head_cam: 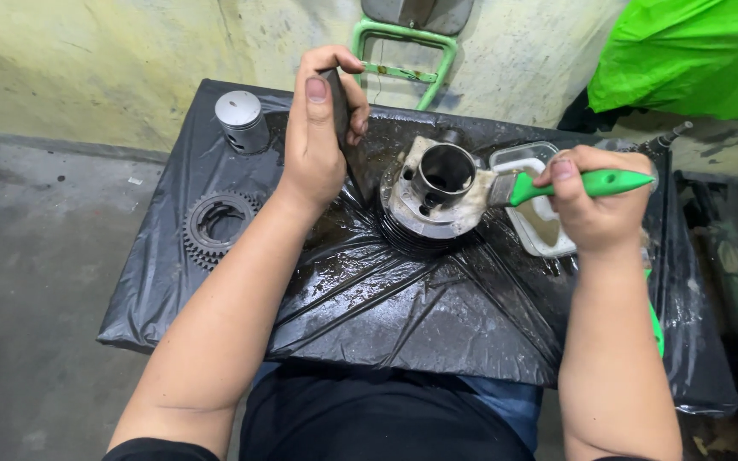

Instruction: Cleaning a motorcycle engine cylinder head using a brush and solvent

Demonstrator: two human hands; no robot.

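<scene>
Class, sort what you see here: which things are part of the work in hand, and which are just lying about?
In use:
left hand gripping a dark flat tool
right hand holding a green-handled brush
engine cylinder, bristles against it
clear tray of liquid

Lying about:
silver piston
gear
green metal frame
green cloth

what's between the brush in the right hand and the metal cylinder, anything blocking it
Nothing visible. The green-handled brush in the right hand has its bristles right at the side of the metal cylinder; the clear tub lies behind it.
</scene>
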